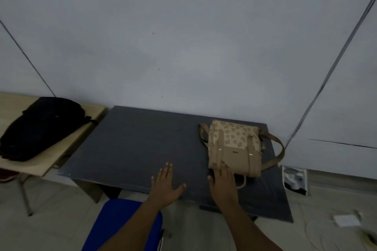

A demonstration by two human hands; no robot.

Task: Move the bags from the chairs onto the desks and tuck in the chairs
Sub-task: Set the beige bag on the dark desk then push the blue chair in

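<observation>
Tan fabric lay under the right hand's (223, 181) spread fingertips, at the near edge of the bag (234, 146) lying flat on the dark desk (132, 144). Beside it, the left hand (166, 184) rested splayed, holding nothing. A blue chair (122, 224) stood below, untucked. A black bag (40, 128) lay on the pale desk (53, 161).

Both hands (166, 184) and forearms (242, 222) are bare, unsleeved.
</observation>
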